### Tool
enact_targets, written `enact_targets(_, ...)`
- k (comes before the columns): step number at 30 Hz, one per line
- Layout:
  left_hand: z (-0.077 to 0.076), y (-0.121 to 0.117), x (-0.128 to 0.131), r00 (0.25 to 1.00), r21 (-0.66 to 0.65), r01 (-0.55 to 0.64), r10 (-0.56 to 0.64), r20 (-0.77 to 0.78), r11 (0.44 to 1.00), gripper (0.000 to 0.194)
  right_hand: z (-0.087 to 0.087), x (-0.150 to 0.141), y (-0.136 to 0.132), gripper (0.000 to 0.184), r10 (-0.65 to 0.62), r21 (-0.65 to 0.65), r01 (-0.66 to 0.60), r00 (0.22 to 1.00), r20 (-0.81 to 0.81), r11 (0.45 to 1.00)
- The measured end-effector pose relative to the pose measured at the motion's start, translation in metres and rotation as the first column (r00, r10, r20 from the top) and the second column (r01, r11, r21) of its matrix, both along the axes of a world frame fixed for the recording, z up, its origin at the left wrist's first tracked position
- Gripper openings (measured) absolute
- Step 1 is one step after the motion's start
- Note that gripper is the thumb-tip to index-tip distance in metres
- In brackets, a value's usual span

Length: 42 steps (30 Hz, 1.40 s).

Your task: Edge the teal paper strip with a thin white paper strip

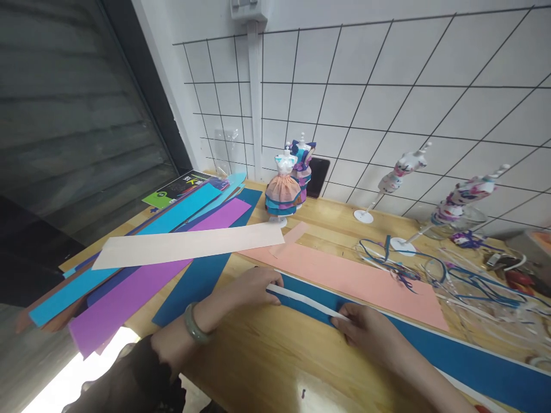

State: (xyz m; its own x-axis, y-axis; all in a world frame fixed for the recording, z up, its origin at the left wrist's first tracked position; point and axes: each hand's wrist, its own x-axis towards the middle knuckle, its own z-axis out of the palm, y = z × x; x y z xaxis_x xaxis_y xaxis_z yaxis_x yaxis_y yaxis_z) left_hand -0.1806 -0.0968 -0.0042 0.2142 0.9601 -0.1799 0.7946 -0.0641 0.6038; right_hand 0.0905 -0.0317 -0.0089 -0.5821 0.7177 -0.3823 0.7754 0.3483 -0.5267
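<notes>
A long dark-blue sheet strip [469,361] lies slanting across the table in front of me, with a white line along its far edge. Over its near edge runs a narrow white tape-like strip [303,299]. My left hand [258,285] pinches the white strip at its left end, by the end of the blue sheet. Farther right, the fingers of my right hand [361,327] are closed on the same strip. Whether the fingers also grip the blue sheet is hard to see. A salmon-pink sheet [365,281] lies just behind the blue one.
Cream [189,246], purple [129,298] and light-blue sheets [172,218] are piled at the left. A small dress form in a layered skirt [283,186] stands at the back, near a dark phone [317,176]. Bare dress forms [467,192] and tangled scraps [486,292] are at the right.
</notes>
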Motion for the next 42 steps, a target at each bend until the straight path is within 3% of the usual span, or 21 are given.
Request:
enact_targets(6, 0.001, 0.001, 0.001, 1.000, -0.005, -0.003, 0.003, 0.008, 1.000, 0.021, 0.004, -0.007, -0.002, 0.027, -0.031, 0.105, 0.023, 0.997, 0.075, 0.994)
enact_targets(16, 0.001, 0.002, -0.001, 1.000, -0.010, -0.004, 0.004, 0.028, 1.000, 0.023, 0.005, -0.009, 0.000, 0.029, 0.011, 0.110, -0.021, 0.996, 0.090, 0.994)
enact_targets(25, -0.001, 0.000, 0.004, 1.000, 0.093, 0.004, -0.003, -0.008, 0.996, 0.019, 0.003, -0.011, -0.002, 0.032, -0.017, 0.159, 0.000, 0.994, 0.106, 0.987)
enact_targets(38, -0.005, 0.002, -0.002, 0.999, 0.093, 0.031, -0.028, -0.032, 0.995, 0.031, 0.000, -0.010, 0.002, 0.032, -0.020, 0.094, 0.014, 0.998, 0.060, 0.995)
enact_targets(42, -0.005, 0.001, -0.002, 0.998, 0.122, 0.044, -0.038, -0.049, 0.992, 0.031, 0.001, -0.008, 0.002, 0.031, -0.025, -0.001, 0.025, 1.000, -0.008, 1.000)
